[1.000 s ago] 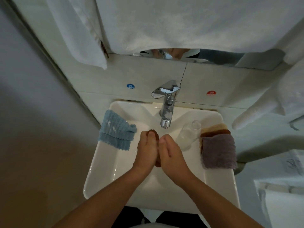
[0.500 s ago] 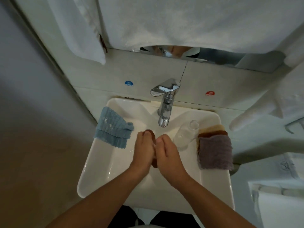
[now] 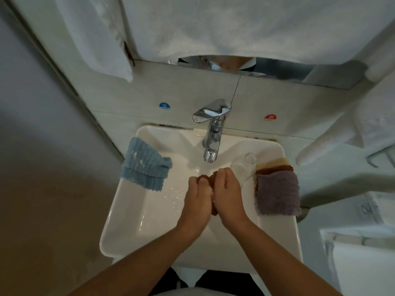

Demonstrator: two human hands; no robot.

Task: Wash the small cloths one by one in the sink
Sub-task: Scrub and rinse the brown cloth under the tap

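White towels [image 3: 245,24] hang across the top of the view, over a pale tiled wall that carries a blue cold sticker [image 3: 164,105] and a red hot sticker [image 3: 270,117], with a strip of mirror [image 3: 277,70] between towels and tiles. Below them the white sink [image 3: 136,221] fills the middle, its chrome tap [image 3: 211,133] rising from the back edge. Compared with a second ago, both hands sit a little nearer the tap, and the right hand has slid forward so its fingertips now reach past those of the left; the small brown cloth [image 3: 210,178] stays squeezed between the two palms over the basin, below the spout. The left hand [image 3: 197,201] has its fingers curled round the cloth, and the right hand [image 3: 227,196] presses and curls against it from the other side, so only the cloth's top and a sliver near the wrists show. A blue cloth [image 3: 145,167] drapes over the sink's left edge. On the right edge lies a stack of cloths, a purple cloth [image 3: 276,193] on top with a brown and a tan one peeking out behind. A clear glass [image 3: 245,165] stands just beside that stack, close to the right hand's fingertips. Water drops [image 3: 176,195] speckle the basin left of the hands.
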